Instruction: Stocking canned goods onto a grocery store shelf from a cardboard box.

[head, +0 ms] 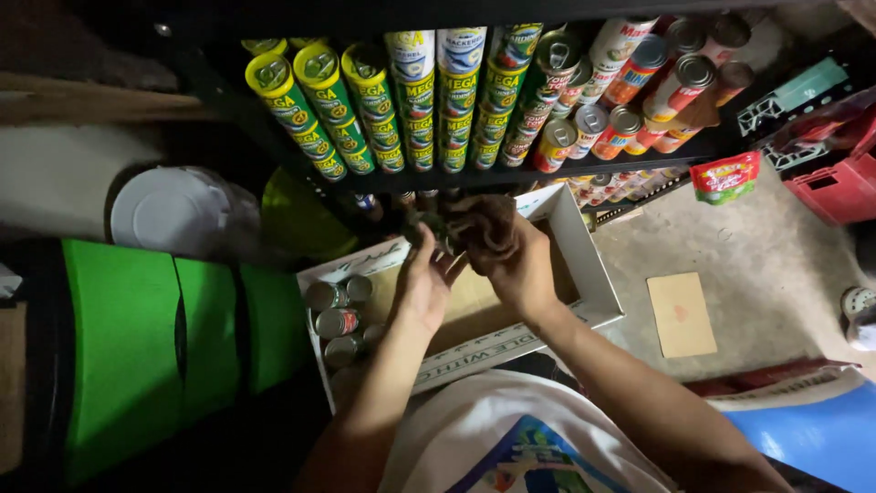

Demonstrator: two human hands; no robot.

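The left hand (pixel 422 278) had its fingers (pixel 429 239) curled closed around a small dark can (pixel 427 225), held up over the open cardboard box (pixel 584 256). The right hand (pixel 520 265) had its fingers bunched tightly on a dark brown cloth (pixel 484 224), which pressed against the can from the right; cloth and can were touching.

The box sat low, in front of a dark shelf (pixel 639 155), over a bare concrete floor (pixel 776 265). In the box's left part lay several silver-topped cans (pixel 336 321), close together, with bare cardboard beside them under the hands.

On the shelf stood rows of stacked cans: green and yellow ones (pixel 319 110) to the left, red and orange ones (pixel 639 100) to the right. A red packet (pixel 725 175) hung off the shelf's right end, near a red crate (pixel 835 187). A flat piece of cardboard (pixel 682 313) lay on the floor. To the left were a white lidded bucket (pixel 173 210) and a bright green container (pixel 128 347). The room was dim.
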